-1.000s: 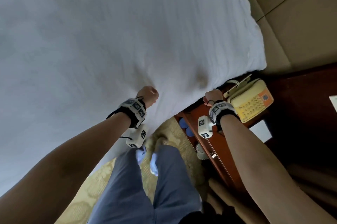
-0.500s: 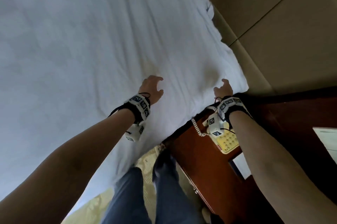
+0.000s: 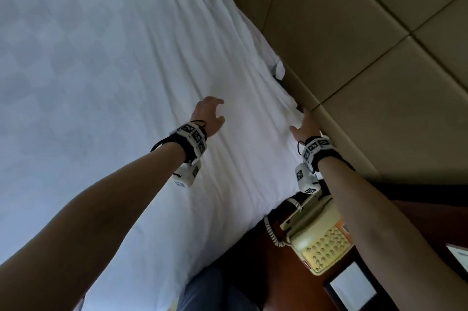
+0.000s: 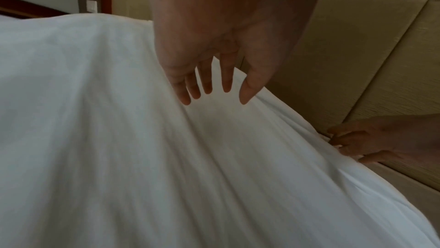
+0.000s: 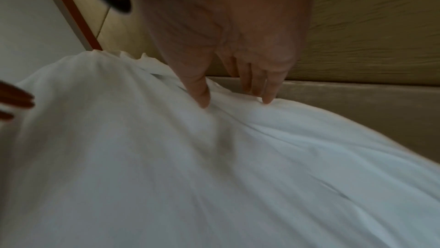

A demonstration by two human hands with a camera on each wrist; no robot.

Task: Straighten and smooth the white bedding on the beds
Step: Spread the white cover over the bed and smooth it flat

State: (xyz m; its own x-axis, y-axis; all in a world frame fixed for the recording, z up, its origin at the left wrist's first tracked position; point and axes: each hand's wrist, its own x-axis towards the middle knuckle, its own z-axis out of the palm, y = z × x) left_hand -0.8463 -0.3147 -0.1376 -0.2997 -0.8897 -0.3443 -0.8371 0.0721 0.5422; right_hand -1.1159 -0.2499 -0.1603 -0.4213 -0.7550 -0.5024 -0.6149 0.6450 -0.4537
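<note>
White bedding (image 3: pixel 121 78) covers the bed and lies in long creases toward the padded headboard (image 3: pixel 359 40). My left hand (image 3: pixel 214 113) hovers just above the bedding with straight, spread fingers (image 4: pixel 207 86) and holds nothing. My right hand (image 3: pixel 302 123) is at the bedding's top edge against the headboard. Its thumb (image 5: pixel 202 99) presses on the cloth and its fingertips (image 5: pixel 267 97) touch the edge, with a low ridge of fabric (image 5: pixel 235 109) between them. The left wrist view shows the same hand (image 4: pixel 357 143) at the bedding's rim.
A cream telephone (image 3: pixel 321 242) with a coiled cord stands on a dark wooden nightstand (image 3: pixel 268 275) right of the bed, under my right forearm. A loose white cloth corner (image 3: pixel 278 70) sticks out beside the headboard. My legs stand between bed and nightstand.
Both hands, clenched at the bed's side edge a second ago, have uncurled and reached forward across the bedding; the right one has arrived at the headboard edge.
</note>
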